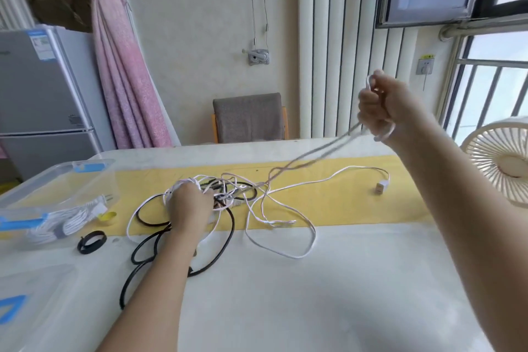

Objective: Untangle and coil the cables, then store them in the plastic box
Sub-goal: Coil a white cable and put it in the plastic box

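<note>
Fisted tight round thin white cable loops (350,131) in the raised right hand (383,106), pinning the black-and-white cable tangle (228,190) on the yellow table strip (357,203) under the left hand (190,203), pressing or pinching, cannot tell. Draw slowly, shake snags loose, never yank.

White cable (281,250), black cable (225,246), yellow mat (357,203)

Your tangle of cables (225,194) lies on the table (314,294); the plastic box (57,180) sits at its 9 o'clock, the fan (497,163) at 3, the chair (248,117) at 12.
</note>
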